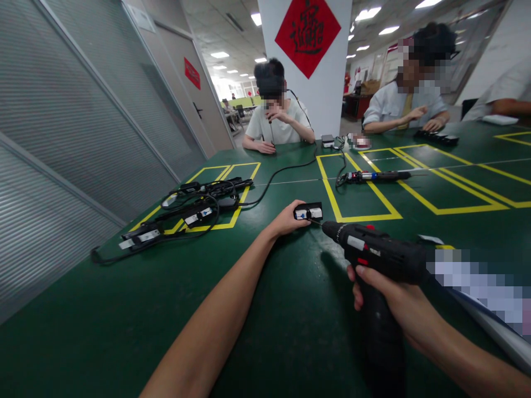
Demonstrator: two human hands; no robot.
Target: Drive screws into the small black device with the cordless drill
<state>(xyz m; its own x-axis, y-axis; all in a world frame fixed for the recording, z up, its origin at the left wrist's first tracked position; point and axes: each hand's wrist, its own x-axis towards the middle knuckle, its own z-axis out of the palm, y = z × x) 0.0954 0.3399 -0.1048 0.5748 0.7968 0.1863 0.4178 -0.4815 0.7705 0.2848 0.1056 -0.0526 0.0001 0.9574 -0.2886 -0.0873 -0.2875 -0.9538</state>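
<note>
My left hand (286,220) rests on the green table (265,309) and grips a small black box with a white label (308,211). My right hand (394,301) is wrapped round the handle of a black cordless screwdriver (373,251). The tool's bit points left and its tip touches the near side of the small box. Both hands are closed.
Several black power adapters with tangled cables (186,213) lie at the left inside yellow floor-tape boxes. Another screwdriver (373,176) with a cord lies further back. Two people (276,124) (409,105) sit across the table. A glass partition wall runs along the left.
</note>
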